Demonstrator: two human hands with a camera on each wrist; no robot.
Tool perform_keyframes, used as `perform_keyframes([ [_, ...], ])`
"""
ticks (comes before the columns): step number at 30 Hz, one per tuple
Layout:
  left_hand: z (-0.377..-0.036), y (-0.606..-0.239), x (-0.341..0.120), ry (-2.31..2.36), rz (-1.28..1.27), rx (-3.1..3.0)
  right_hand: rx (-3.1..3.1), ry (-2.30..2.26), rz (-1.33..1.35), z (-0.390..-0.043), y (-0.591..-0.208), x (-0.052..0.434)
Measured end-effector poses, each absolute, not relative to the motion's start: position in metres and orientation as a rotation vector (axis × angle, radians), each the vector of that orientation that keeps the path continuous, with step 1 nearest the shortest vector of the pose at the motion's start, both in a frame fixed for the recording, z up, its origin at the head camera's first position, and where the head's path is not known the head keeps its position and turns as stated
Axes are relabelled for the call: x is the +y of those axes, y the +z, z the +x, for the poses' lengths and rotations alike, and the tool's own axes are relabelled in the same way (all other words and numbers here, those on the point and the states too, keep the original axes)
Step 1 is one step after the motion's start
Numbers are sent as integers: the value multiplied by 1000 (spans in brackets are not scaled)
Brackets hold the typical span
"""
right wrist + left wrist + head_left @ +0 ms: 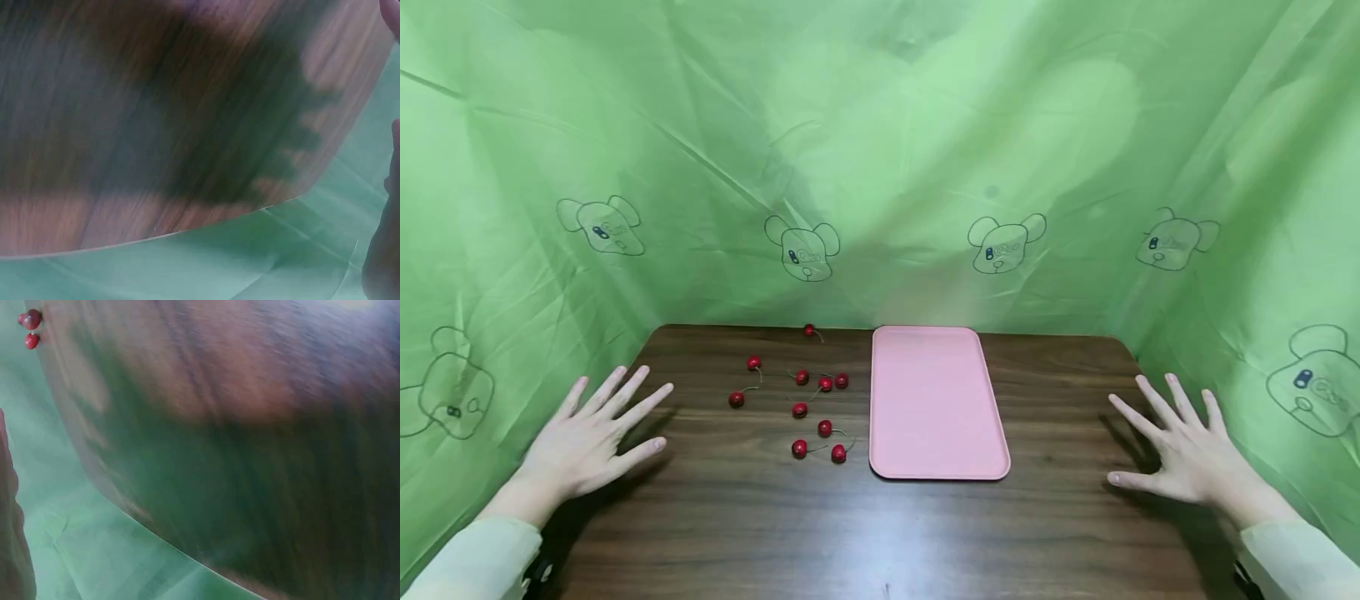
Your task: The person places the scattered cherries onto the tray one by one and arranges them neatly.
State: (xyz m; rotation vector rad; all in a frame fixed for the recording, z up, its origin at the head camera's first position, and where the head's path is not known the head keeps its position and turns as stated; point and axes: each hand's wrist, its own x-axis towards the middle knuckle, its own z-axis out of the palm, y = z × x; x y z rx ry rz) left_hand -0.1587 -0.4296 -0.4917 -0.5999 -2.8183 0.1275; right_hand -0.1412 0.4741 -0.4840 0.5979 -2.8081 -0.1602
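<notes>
Dark wood table (737,517): cherries (800,409), pink tray (936,400), hands flat

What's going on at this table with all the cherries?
A person has both hands spread above a dark wooden table, holding nothing. The left hand is near the table's left edge, the right hand near its right edge. Loose cherries lie scattered left of an empty pink tray. No cherry is touched.
</notes>
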Motion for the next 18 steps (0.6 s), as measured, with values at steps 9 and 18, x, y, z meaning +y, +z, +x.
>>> perform_keyframes([
  [9,-156,-488,-426,76,-540,-2848,-2910,-89,504,-135,-482,469],
  [18,-167,-486,-406,-226,-340,-2959,-3105,387,223,-149,-482,448],
])
